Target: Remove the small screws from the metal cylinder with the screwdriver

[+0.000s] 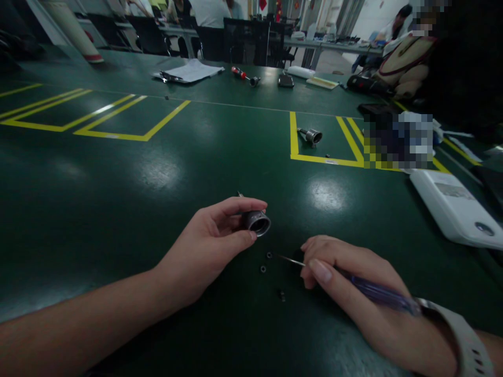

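Between the thumb and fingers of my left hand (212, 235) is a metal cup-shaped part (259, 223), its round opening tilted toward me. A thin stem sticks out behind my fingers. My right hand (349, 283) is closed around a screwdriver (381, 294) with a translucent purple handle. The thin shaft points left, its tip close to a small dark ring-like piece (269, 255); I cannot tell whether they touch. A second small ring (263, 269) lies just below, and a small dark piece (282, 295) rests nearer to me.
A similar metal part (312, 136) lies inside yellow tape lines on the green table (220, 167). Farther back are papers (192, 70), a red-handled screwdriver (238, 73) and a black box-like item (285, 80). A white device (456, 209) stands at right. People sit beyond the table.
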A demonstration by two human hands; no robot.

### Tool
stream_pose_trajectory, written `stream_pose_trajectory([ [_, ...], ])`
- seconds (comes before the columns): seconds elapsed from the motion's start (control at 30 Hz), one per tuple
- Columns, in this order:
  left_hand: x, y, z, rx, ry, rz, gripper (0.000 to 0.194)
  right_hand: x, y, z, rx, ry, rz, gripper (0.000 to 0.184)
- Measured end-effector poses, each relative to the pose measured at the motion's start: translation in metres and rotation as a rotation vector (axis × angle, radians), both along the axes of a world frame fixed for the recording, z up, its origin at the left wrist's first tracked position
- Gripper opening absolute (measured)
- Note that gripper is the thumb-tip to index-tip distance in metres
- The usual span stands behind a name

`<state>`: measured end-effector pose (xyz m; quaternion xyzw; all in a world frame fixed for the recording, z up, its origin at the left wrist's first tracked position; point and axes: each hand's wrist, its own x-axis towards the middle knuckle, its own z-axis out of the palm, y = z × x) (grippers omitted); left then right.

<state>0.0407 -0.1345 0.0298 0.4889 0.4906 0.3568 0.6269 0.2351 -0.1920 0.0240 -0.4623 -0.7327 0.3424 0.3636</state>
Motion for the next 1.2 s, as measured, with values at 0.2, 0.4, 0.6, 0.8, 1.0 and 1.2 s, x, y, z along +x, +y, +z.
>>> stream_pose_trajectory([
  [0.2, -0.001, 0.001, -0.001, 0.013, -0.007, -0.022, 0.03, 0.0, 0.002, -0.002, -0.093, 0.005, -0.006, 0.03],
  [0.4, 0.0, 0.001, -0.001, -0.001, -0.005, -0.021, 0.03, -0.003, 0.011, 0.009, -0.25, -0.03, -0.018, 0.037],
  [0.6, 0.0, 0.001, -0.001, -0.003, -0.006, -0.026, 0.031, -0.011, 0.009, 0.013, -0.184, -0.09, -0.036, 0.037],
  [0.8, 0.001, 0.001, -0.001, 0.007, -0.018, -0.019, 0.03, -0.014, -0.005, 0.001, 0.338, -0.198, 0.165, 0.019],
  [1.0, 0.001, 0.0, 0.0, -0.002, -0.032, -0.015, 0.029, -0.013, -0.004, -0.005, 0.449, -0.239, 0.174, 0.015],
  [1.2, 0.001, -0.001, -0.002, 0.017, -0.036, -0.032, 0.029, -0.014, -0.005, 0.0, 0.544, -0.21, 0.116, 0.013],
])
